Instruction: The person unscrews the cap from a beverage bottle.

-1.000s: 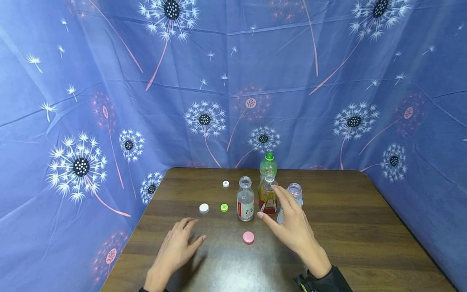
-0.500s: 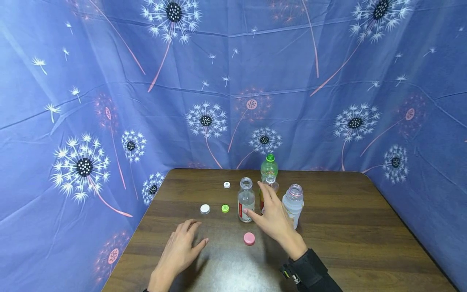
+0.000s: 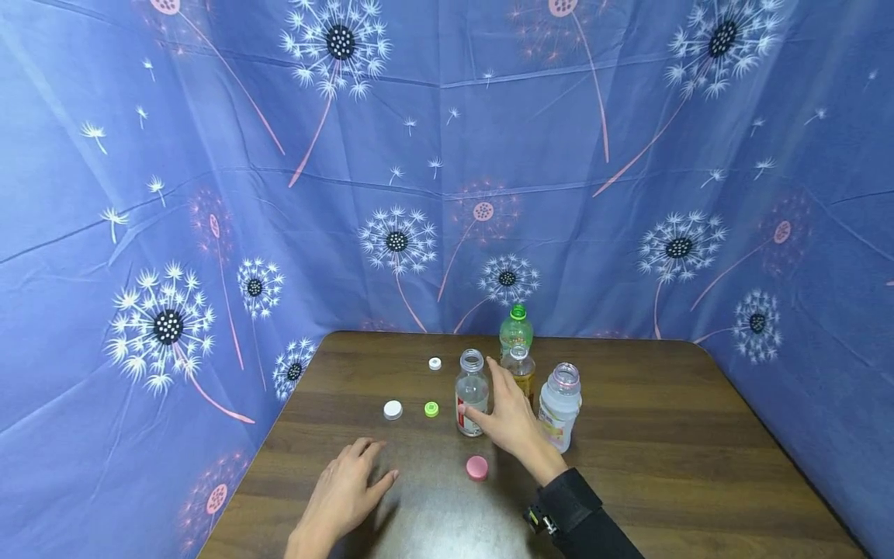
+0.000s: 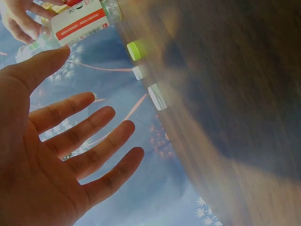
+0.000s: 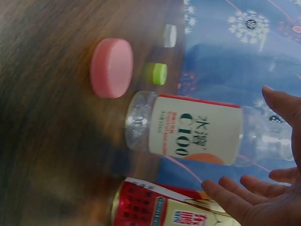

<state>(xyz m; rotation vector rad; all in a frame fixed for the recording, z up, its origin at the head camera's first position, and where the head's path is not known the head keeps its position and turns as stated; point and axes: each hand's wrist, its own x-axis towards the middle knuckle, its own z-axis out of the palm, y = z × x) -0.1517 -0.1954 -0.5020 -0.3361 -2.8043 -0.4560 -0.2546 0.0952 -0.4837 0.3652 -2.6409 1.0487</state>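
In the head view a clear bottle point(image 3: 471, 388) without a cap stands upright mid-table, its label white and red. My right hand point(image 3: 515, 423) is at its right side, thumb in front and fingers beyond it. The right wrist view shows the thumb and spread fingers on either side of the bottle's upper part, with gaps between. Lower left, my left hand point(image 3: 342, 491) hovers over the table with fingers extended and holds nothing. A pink cap point(image 3: 477, 467) lies before the bottle. Left of it are a green cap point(image 3: 431, 408) and a white cap point(image 3: 393, 409).
Behind my right hand stands a bottle with red and yellow label point(image 3: 521, 371). A green bottle point(image 3: 516, 331) is farther back, and a whitish bottle point(image 3: 560, 405) stands to the right. A small white cap point(image 3: 435, 363) lies near the back. Blue patterned cloth point(image 3: 601, 256) borders the table.
My right hand has moved left, from in front of the whitish and red-labelled bottles to the clear bottle's side. The left hand has barely moved. The head view has tilted slightly.
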